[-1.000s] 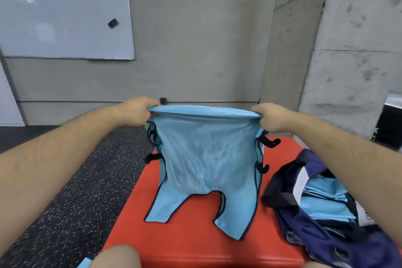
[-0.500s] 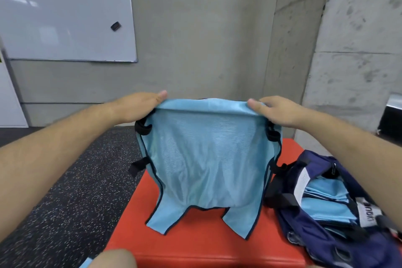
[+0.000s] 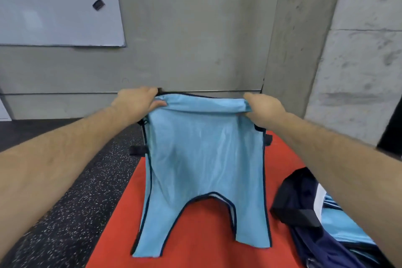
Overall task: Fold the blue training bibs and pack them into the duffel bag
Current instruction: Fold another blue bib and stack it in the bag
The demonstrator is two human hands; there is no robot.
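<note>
Blue bib [image 3: 204, 159], top edge gripped by left hand [image 3: 137, 102] and right hand [image 3: 263, 107], has been lowered onto red platform [image 3: 195, 252] below them; folding judged next.

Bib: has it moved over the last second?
Yes. The blue bib has come toward the person: its strap ends lie farther from the far edge of the red mat.

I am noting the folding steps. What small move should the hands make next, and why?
Probably bring the held edge down to the straps, halving the bib: the left hand and right hand grip its top edge, and its strap ends lie on the mat.
</note>
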